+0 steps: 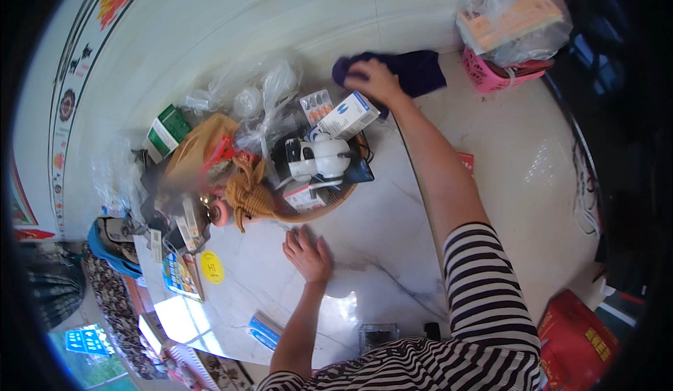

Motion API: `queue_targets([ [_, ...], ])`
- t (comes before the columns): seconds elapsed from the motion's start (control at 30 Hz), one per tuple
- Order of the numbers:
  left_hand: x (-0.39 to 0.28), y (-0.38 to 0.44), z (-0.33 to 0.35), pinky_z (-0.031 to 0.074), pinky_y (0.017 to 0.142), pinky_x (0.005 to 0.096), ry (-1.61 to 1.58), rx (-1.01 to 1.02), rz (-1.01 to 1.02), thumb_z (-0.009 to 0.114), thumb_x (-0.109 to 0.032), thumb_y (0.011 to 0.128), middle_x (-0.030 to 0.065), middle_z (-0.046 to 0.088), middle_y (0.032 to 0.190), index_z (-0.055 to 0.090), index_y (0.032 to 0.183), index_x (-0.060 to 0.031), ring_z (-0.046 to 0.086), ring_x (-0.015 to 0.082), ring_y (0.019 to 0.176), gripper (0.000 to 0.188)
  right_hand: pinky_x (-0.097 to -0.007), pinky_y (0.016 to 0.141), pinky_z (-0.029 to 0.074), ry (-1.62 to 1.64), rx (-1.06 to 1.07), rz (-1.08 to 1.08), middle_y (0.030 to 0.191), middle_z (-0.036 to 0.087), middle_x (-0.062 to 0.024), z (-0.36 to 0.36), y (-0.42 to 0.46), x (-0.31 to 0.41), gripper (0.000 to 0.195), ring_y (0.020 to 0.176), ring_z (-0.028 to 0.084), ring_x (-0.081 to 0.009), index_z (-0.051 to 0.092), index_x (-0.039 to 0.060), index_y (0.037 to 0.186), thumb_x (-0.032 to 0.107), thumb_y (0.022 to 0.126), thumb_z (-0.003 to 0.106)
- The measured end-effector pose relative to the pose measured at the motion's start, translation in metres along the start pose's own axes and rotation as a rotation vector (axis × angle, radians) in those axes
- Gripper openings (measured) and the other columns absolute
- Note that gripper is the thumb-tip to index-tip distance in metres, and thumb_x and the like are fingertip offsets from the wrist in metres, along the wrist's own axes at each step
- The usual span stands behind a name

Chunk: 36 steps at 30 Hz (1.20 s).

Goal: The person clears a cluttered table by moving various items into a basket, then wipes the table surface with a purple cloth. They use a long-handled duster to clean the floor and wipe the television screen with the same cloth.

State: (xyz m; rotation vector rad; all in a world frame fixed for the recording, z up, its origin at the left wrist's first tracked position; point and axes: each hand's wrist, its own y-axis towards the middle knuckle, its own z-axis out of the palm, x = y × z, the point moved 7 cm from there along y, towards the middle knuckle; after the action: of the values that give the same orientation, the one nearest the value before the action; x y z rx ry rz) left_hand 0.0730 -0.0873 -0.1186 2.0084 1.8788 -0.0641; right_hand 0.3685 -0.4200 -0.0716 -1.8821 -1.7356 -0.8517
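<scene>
My right hand (373, 81) reaches to the far edge of the marble-patterned table (378, 233), its fingers on a dark purple cloth (420, 73) that lies against the wall. The hand is slightly blurred. Palm down on the tabletop rests my left hand (307, 254), holding nothing, just in front of a woven basket (315, 213). Piled in the basket are a white medicine box (349, 115), a blister pack of capsules (317, 106), a white device (331, 157) and a red-and-white box (305, 196). A brown knitted toy (250, 194) leans at the basket's left side.
Clear plastic bags (268, 96), a green box (167, 131) and a brown paper bag (202, 146) crowd the table's back left. A blue-and-white box (264, 331) lies near the front edge. Right of the table, a pink plastic basket (486, 75) stands by the wall.
</scene>
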Motion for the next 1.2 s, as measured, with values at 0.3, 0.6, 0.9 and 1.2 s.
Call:
queue_targets([
  [0.3,0.004,0.003,-0.002,0.028,0.105,0.0554,-0.003,-0.006,-0.035,0.056,-0.035,0.089,0.0221,0.042,0.135,0.049,0.132,-0.0078,0.037,0.0440,0.123,0.052,-0.0429,0.082,0.049,-0.219,0.022,-0.156,0.108,0.059,-0.0079,-0.005,-0.081,-0.021,0.042,0.107,0.052,-0.0338,0.066,0.0186,0.104,0.023,0.064,0.077],
  [0.6,0.003,0.004,0.002,0.028,0.106,0.0559,0.041,0.017,-0.013,0.055,-0.034,0.091,0.0227,0.040,0.137,0.046,0.135,-0.0074,0.037,0.0442,0.124,0.052,-0.0404,0.086,0.050,-0.063,-0.436,-0.164,0.105,0.064,-0.0101,-0.151,-0.059,-0.054,0.049,0.101,0.062,-0.0294,0.067,0.0152,0.111,0.036,0.067,0.076],
  [0.9,0.004,-0.001,0.003,0.028,0.105,0.0561,0.052,0.021,-0.002,0.056,-0.033,0.090,0.0224,0.040,0.138,0.045,0.136,-0.0073,0.036,0.0443,0.125,0.053,-0.0541,0.088,0.047,-0.443,-0.070,-0.045,0.118,0.051,-0.0088,-0.047,-0.041,-0.089,0.059,0.116,0.048,-0.0307,0.060,0.0289,0.124,0.012,0.069,0.073],
  [1.2,0.002,0.006,0.002,0.027,0.106,0.0550,0.035,0.010,-0.019,0.057,-0.031,0.089,0.0213,0.040,0.138,0.046,0.135,-0.0069,0.037,0.0434,0.125,0.054,-0.0435,0.086,0.050,-0.405,-0.313,0.082,0.110,0.058,-0.0092,-0.173,-0.152,-0.063,0.048,0.108,0.057,-0.0322,0.069,0.0212,0.110,0.006,0.065,0.072],
])
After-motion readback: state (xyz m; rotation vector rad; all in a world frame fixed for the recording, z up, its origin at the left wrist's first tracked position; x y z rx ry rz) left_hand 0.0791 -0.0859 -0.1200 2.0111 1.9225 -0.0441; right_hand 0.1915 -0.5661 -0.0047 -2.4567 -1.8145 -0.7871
